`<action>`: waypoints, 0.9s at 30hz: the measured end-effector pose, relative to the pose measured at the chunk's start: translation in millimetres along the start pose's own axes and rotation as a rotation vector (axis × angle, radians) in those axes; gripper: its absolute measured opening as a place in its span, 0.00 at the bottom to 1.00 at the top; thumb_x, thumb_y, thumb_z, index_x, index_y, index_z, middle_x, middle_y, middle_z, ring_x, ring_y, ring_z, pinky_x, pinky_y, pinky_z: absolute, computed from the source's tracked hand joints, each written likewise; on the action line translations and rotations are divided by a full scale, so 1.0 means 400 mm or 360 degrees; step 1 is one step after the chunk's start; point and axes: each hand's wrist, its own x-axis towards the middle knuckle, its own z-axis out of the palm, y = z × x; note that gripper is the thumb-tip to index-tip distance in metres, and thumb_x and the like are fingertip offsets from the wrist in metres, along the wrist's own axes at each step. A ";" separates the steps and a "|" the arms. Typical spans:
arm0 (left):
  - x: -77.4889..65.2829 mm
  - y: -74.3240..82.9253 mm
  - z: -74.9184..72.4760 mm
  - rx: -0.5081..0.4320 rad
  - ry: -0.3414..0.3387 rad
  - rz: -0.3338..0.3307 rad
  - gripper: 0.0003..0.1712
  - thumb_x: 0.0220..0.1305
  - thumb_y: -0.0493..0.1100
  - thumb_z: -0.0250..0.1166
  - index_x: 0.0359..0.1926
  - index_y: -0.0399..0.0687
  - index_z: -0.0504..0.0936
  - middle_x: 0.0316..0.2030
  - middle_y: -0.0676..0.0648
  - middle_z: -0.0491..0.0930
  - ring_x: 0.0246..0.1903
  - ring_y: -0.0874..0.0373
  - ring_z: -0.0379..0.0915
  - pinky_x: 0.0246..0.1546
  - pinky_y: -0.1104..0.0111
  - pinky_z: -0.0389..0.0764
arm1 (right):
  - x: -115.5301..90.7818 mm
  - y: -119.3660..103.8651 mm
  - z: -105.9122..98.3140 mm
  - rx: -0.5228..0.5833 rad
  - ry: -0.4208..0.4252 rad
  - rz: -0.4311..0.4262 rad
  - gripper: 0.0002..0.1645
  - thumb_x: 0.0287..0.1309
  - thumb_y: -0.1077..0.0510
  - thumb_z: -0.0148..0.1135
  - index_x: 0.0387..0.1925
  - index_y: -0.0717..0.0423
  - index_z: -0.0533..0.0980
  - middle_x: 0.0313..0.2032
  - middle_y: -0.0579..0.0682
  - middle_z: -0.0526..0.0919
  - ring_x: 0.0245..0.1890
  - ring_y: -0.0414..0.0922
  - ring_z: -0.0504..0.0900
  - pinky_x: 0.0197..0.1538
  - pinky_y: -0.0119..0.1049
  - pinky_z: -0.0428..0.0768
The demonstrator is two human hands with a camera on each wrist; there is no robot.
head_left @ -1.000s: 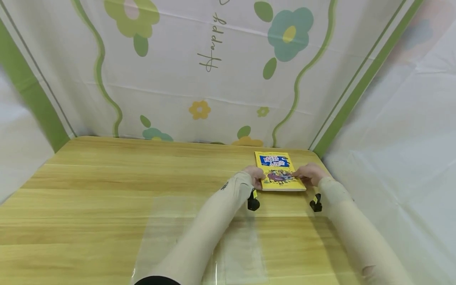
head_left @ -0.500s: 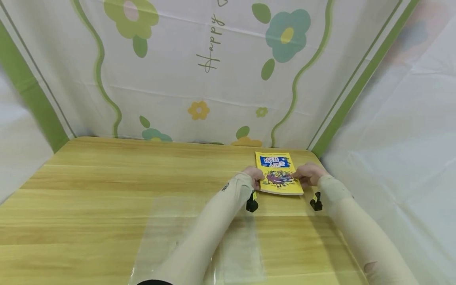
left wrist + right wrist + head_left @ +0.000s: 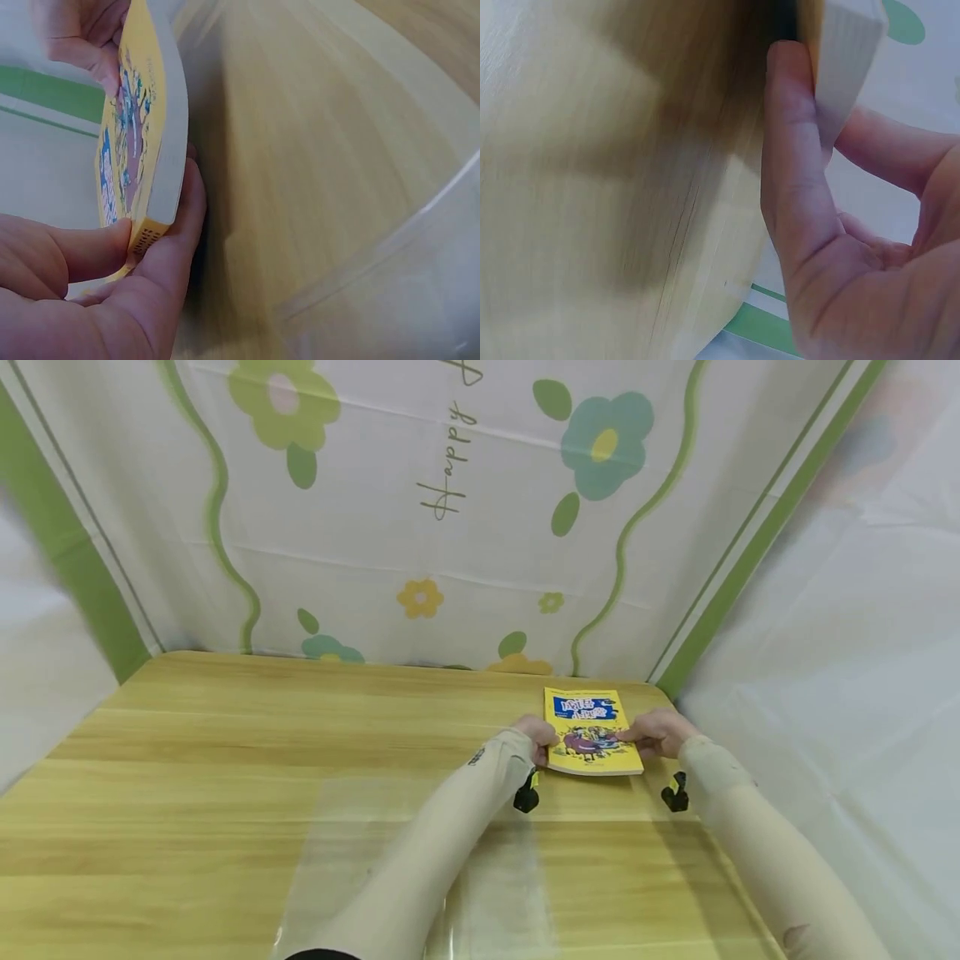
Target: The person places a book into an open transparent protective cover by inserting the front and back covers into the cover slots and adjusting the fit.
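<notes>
Both hands hold a yellow paperback book [image 3: 588, 762] with a blue title panel and cartoon figures on its cover, near the table's far right corner. At its spine side, the left hand [image 3: 536, 735] grips it, thumb on the cover and fingers [image 3: 176, 225] underneath, as the left wrist view shows. On the opposite side the right hand [image 3: 658, 732] pinches it, thumb over the cover and a finger [image 3: 791, 127] along the underside. The book's near edge bows slightly, and a dark shadow falls on the wood below it.
A transparent plastic sheet [image 3: 337, 835] lies on the wooden table [image 3: 187, 793], partly under the left forearm. A white flower-print cloth [image 3: 337, 527] hangs behind the far edge, with white cloth [image 3: 840, 693] also close on the right.
The book's near edge has gone from straight to bowed and come slightly closer. Both hands keep their hold and have shifted only a little; the head view has tilted slightly.
</notes>
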 end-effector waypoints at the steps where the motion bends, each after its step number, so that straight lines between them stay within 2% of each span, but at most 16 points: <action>1: -0.002 0.000 0.000 -0.0001 -0.0003 0.0008 0.04 0.67 0.27 0.58 0.41 0.29 0.77 0.30 0.38 0.82 0.39 0.46 0.83 0.38 0.60 0.85 | 0.000 -0.001 0.000 0.0001 -0.0002 0.0005 0.17 0.60 0.66 0.66 0.47 0.75 0.74 0.25 0.55 0.85 0.25 0.46 0.85 0.33 0.35 0.84; 8: -0.004 0.004 -0.009 -0.0025 -0.0024 0.0039 0.05 0.66 0.26 0.57 0.41 0.29 0.78 0.30 0.38 0.82 0.39 0.45 0.83 0.38 0.60 0.85 | -0.001 0.001 0.006 0.0095 -0.0031 -0.0045 0.19 0.58 0.69 0.65 0.49 0.77 0.72 0.27 0.56 0.85 0.28 0.48 0.86 0.39 0.40 0.85; 14: -0.007 0.007 -0.017 0.0096 -0.0028 0.0019 0.04 0.67 0.29 0.61 0.41 0.30 0.79 0.29 0.39 0.81 0.33 0.48 0.83 0.36 0.61 0.85 | -0.014 0.017 0.008 0.0043 -0.0034 -0.0066 0.20 0.59 0.69 0.65 0.49 0.78 0.71 0.28 0.56 0.85 0.29 0.48 0.86 0.39 0.41 0.85; 22: -0.055 0.023 -0.013 0.0047 -0.0060 0.0124 0.06 0.68 0.28 0.59 0.43 0.29 0.79 0.33 0.37 0.82 0.38 0.46 0.83 0.41 0.60 0.84 | -0.025 0.022 -0.015 0.0148 -0.0112 -0.0082 0.21 0.59 0.68 0.64 0.51 0.77 0.70 0.28 0.55 0.85 0.28 0.47 0.86 0.36 0.37 0.85; 27: -0.067 0.028 -0.017 0.0120 -0.0111 0.0175 0.05 0.67 0.29 0.61 0.42 0.30 0.79 0.32 0.39 0.82 0.36 0.47 0.83 0.39 0.61 0.84 | -0.036 0.015 -0.030 0.0177 -0.0144 -0.0095 0.20 0.60 0.68 0.63 0.51 0.77 0.70 0.29 0.56 0.85 0.29 0.48 0.86 0.37 0.38 0.85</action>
